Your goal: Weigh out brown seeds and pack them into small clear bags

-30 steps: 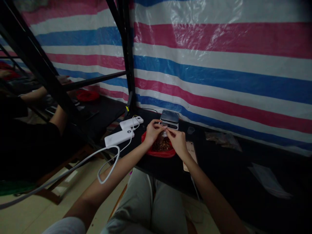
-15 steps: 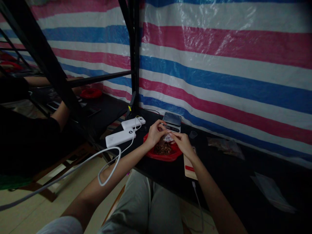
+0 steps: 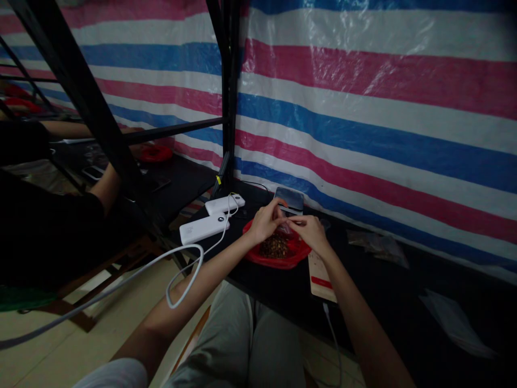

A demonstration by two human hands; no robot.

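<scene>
My left hand [image 3: 266,221] and my right hand [image 3: 311,231] meet over a red plastic bag [image 3: 280,263], fingertips pinched together. Between them is a small clear plastic bag [image 3: 285,228], its lower part hanging just above the red bag. Small brown pieces [image 3: 273,247] lie in the open red bag; their kind is too small to make out. Right behind my fingers stands a small digital scale [image 3: 289,199], partly covered by my hands. A phone [image 3: 322,277] with a lit screen lies under my right forearm, a white cable plugged into it.
Two white power banks [image 3: 204,228] with a looping cable [image 3: 202,253] lie to the left. Filled clear bags [image 3: 379,247] and flat clear bags [image 3: 456,320] are on the right. A black metal frame [image 3: 230,97] separates a neighbouring person's arm [image 3: 109,186]. Striped sheeting hangs behind.
The view has shifted slightly, so everything sits a little further right. The right fingers have moved slightly on the clear bag, which both hands still pinch.
</scene>
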